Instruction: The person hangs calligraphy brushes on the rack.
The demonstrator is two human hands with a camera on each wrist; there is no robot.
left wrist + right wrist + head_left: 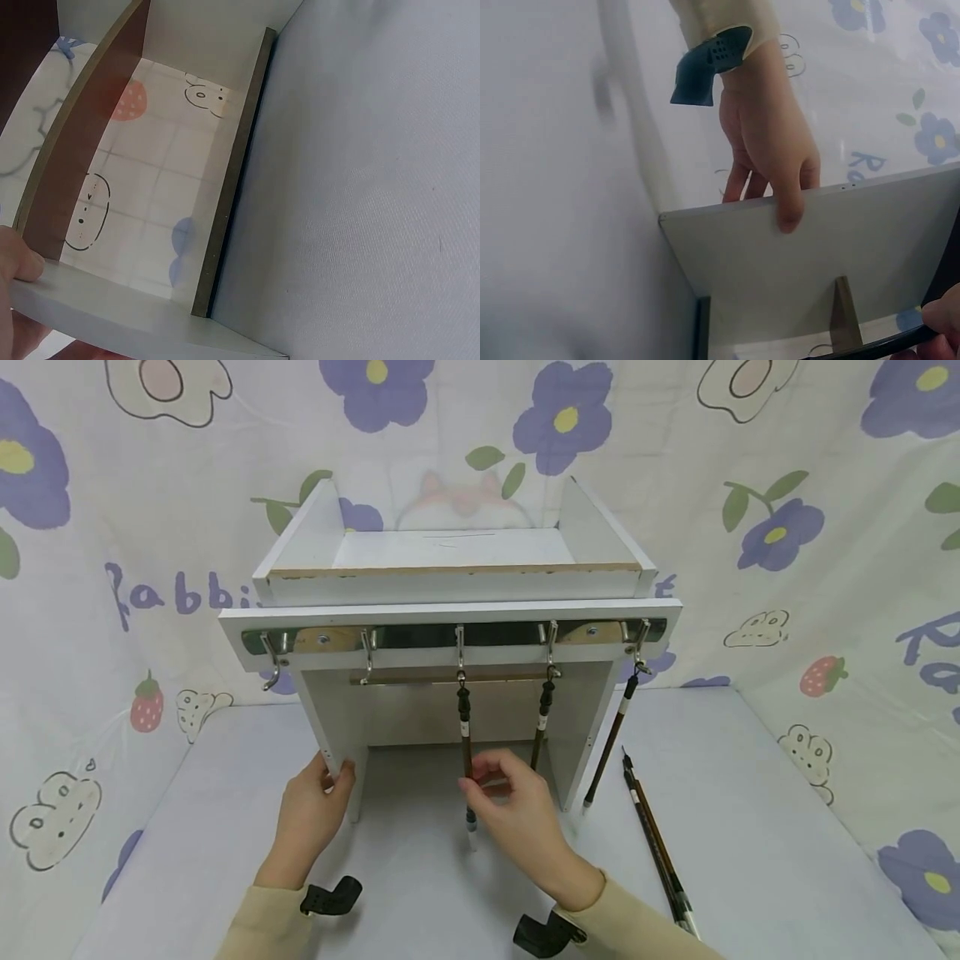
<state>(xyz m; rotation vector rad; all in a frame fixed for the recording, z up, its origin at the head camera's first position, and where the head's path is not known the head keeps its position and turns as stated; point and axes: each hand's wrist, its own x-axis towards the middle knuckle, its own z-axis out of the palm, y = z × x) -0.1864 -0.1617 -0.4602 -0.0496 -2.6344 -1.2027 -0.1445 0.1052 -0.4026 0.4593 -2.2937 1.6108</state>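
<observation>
A white shelf unit (450, 587) stands on the table, with a row of metal hooks along its front. My left hand (309, 817) grips the edge of its left side panel (810, 255), thumb on the inner face and fingers outside. From the middle hook hangs a writing brush (465, 727) with a dark handle. My right hand (517, 818) pinches this brush low on the handle, its tip pointing down. Another hanging brush (544, 710) is partly hidden behind the right hand. On the rightmost hook, a third brush (611, 743) hangs at a slant.
Brushes (656, 839) lie on the white tabletop (772, 827) to the right of the shelf. Two hooks at the left, including the end hook (272, 662), carry no brush. A patterned cloth (825, 527) hangs behind and at the sides.
</observation>
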